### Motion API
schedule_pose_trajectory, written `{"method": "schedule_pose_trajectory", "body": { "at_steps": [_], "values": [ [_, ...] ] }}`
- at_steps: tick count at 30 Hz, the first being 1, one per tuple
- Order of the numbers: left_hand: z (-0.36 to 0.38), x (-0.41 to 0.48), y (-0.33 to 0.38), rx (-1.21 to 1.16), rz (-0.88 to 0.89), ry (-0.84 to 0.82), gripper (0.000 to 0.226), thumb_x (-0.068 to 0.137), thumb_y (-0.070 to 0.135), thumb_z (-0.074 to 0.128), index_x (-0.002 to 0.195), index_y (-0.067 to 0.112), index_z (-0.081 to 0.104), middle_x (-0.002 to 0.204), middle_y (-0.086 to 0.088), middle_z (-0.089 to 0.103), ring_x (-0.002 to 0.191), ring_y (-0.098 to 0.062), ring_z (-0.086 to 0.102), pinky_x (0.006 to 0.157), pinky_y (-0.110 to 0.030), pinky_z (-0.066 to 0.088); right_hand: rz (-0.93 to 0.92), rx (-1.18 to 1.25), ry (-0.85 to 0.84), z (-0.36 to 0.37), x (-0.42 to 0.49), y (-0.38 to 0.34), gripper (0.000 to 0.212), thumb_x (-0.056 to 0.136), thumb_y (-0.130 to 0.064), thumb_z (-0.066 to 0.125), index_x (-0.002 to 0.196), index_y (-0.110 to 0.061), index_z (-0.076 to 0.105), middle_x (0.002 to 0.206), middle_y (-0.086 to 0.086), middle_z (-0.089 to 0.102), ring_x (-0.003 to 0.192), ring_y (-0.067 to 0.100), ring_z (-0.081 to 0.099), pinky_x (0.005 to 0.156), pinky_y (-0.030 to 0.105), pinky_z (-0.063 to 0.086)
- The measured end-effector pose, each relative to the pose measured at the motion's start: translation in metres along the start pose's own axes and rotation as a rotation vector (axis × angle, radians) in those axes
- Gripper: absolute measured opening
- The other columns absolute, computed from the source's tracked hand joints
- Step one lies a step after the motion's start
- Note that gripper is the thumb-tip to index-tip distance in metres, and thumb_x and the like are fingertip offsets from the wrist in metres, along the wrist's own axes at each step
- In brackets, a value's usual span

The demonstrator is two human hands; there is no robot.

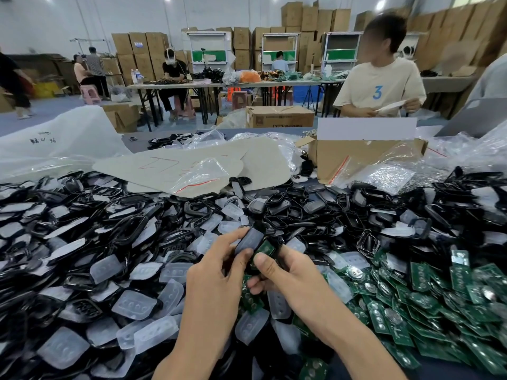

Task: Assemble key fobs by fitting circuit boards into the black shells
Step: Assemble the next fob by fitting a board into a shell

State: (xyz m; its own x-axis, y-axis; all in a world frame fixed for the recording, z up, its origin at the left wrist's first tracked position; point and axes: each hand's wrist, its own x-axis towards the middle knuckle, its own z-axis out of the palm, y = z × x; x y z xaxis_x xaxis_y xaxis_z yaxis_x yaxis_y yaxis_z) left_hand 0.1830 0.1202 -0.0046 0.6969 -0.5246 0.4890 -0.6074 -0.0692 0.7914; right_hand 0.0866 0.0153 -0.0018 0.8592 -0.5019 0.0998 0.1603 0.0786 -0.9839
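Student: Hands, state and position?

Tutor: Left hand (216, 272) and right hand (285, 275) meet at centre. The left's fingers curl round a dark shell (248, 239). The right's thumb and fingers pinch a green board (264, 249) that lies against that shell.

Student: Surroundings?

Tutor: Left of the hands, a shell heap (82, 215) mixed with clear pads (134, 304). Right of them, a board heap (425, 292). Beyond the hands lie card sheets (153, 168), a bag (203, 174) and an open box (354, 157), with a seated person (381, 83) behind it.

Student: Obscured parts?

Tutor: Fingers cover the shell's lower end and the board's lower half. Whether the board sits inside the shell cannot be told. The near heaps are cut off by the frame edge.
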Motion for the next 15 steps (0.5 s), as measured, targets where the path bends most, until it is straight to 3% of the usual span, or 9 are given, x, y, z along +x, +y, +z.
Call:
{"method": "schedule_pose_trajectory", "body": {
  "at_steps": [4, 8, 12, 15],
  "values": [
    [0.0022, -0.0013, -0.0034, 0.008, -0.010, -0.009, 0.059, 0.094, 0.019, 0.064, 0.098, 0.077, 0.053, 0.092, 0.035, 0.066, 0.073, 0.002, 0.065, 0.060, -0.006, 0.043, -0.017, -0.005, 0.060, 0.0026, 0.0010, 0.0003, 0.030, 0.085, -0.038, 0.069, 0.104, -0.014, 0.070, 0.083, 0.000, 0.076, 0.073, 0.014, 0.072, 0.068, 0.021, 0.057],
    [0.0028, -0.0044, -0.0037, 0.024, 0.072, -0.056, 0.050, 0.096, 0.015, 0.061, 0.116, 0.060, 0.057, 0.076, 0.027, 0.065, 0.063, 0.010, 0.056, 0.057, 0.001, 0.036, -0.026, 0.004, 0.122, 0.0030, 0.0021, -0.0006, 0.033, 0.081, -0.041, 0.070, 0.099, -0.013, 0.072, 0.079, 0.003, 0.075, 0.068, 0.013, 0.070, 0.064, 0.019, 0.055],
    [0.0048, -0.0065, -0.0023, 0.020, 0.140, -0.128, 0.038, 0.100, 0.024, 0.050, 0.128, 0.047, 0.060, 0.107, 0.024, 0.067, 0.099, 0.004, 0.063, 0.079, -0.007, 0.046, -0.023, 0.027, 0.173, 0.0035, 0.0038, -0.0009, 0.035, 0.075, -0.045, 0.073, 0.094, -0.017, 0.072, 0.077, 0.002, 0.075, 0.066, 0.012, 0.070, 0.063, 0.020, 0.056],
    [0.0060, -0.0070, -0.0007, -0.043, 0.119, -0.152, 0.037, 0.098, 0.032, 0.046, 0.129, 0.039, 0.065, 0.114, 0.020, 0.068, 0.106, 0.001, 0.064, 0.085, -0.014, 0.051, -0.015, 0.026, 0.181, 0.0034, 0.0029, -0.0012, 0.029, 0.075, -0.049, 0.076, 0.092, -0.025, 0.077, 0.084, 0.002, 0.077, 0.072, 0.012, 0.072, 0.066, 0.020, 0.056]
  ]
}}
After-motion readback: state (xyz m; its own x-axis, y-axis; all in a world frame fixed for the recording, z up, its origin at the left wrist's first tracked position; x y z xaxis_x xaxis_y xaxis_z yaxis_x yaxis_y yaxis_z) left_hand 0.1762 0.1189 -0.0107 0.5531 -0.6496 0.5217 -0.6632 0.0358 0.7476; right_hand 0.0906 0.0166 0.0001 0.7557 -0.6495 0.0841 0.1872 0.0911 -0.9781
